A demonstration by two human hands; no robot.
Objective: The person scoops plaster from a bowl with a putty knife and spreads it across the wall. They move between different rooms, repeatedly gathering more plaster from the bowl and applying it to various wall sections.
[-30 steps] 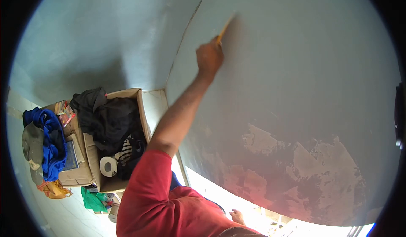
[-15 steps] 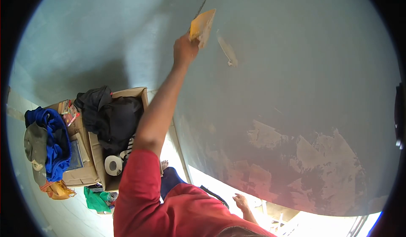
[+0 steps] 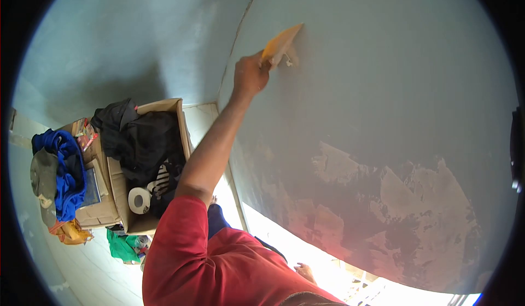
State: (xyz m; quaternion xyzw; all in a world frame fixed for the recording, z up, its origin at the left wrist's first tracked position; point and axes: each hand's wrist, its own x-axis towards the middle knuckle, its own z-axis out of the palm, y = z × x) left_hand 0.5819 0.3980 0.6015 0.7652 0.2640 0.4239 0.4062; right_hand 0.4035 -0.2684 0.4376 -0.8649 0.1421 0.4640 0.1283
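My left hand (image 3: 252,74) is raised against the grey wall (image 3: 350,98), its fingers closed round a yellow plastic putty spreader (image 3: 281,42). The blade is tilted, and pale filler coats its face. Just below the blade, a small streak of wet filler (image 3: 290,62) shows on the wall, partly covered by the spreader. My right hand (image 3: 305,273) hangs low beside my body, small in view and against bright light. Its fingers look apart, and I see nothing in them.
Dry pale filler patches (image 3: 426,202) mark the lower wall. At left stands a cardboard box (image 3: 117,196) with black clothing (image 3: 145,142) and a white roll (image 3: 139,200). Beside it lie a blue cloth (image 3: 68,175), a grey cap (image 3: 44,170) and a green bag (image 3: 123,246). A crack (image 3: 236,35) follows the wall corner.
My left hand has moved the spreader right and slightly down, off the corner and over the filler streak. The view has shifted a little. My right hand stays low.
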